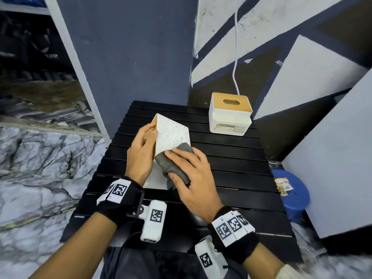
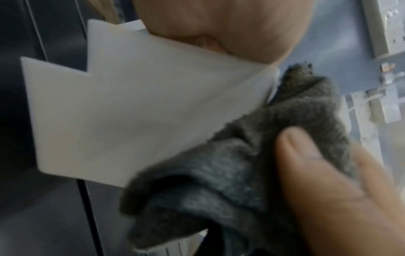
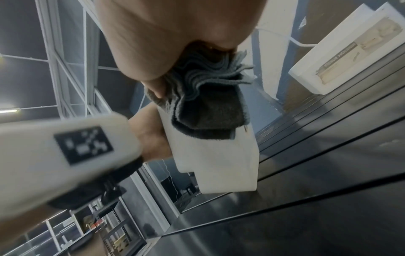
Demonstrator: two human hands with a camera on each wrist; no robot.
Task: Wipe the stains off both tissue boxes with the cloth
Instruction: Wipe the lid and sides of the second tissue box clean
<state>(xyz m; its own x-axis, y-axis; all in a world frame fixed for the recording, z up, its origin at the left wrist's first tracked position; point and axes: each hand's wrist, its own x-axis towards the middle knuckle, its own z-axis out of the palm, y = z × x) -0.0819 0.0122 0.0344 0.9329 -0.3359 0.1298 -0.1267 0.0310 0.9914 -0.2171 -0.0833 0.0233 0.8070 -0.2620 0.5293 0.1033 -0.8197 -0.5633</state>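
Note:
A white tissue box (image 1: 172, 133) with a wooden lid lies tipped on its side on the black slatted table (image 1: 231, 162); small dark specks dot its upper face. My left hand (image 1: 141, 152) grips its lid end, thumb on the white edge. My right hand (image 1: 189, 178) holds a bunched grey cloth (image 1: 175, 168) against the box's near right face. In the left wrist view the cloth (image 2: 230, 164) covers the box's (image 2: 120, 107) lower corner. In the right wrist view the folded cloth (image 3: 208, 107) lies on the box (image 3: 219, 161). A second tissue box (image 1: 229, 113) stands upright at the table's far right.
A white cable (image 1: 235, 57) hangs down the painted wall behind the second box. A blue stool (image 1: 291, 192) with a small packet on it stands right of the table. Marble-pattern floor lies to the left, a white panel (image 1: 332, 158) leans at the right.

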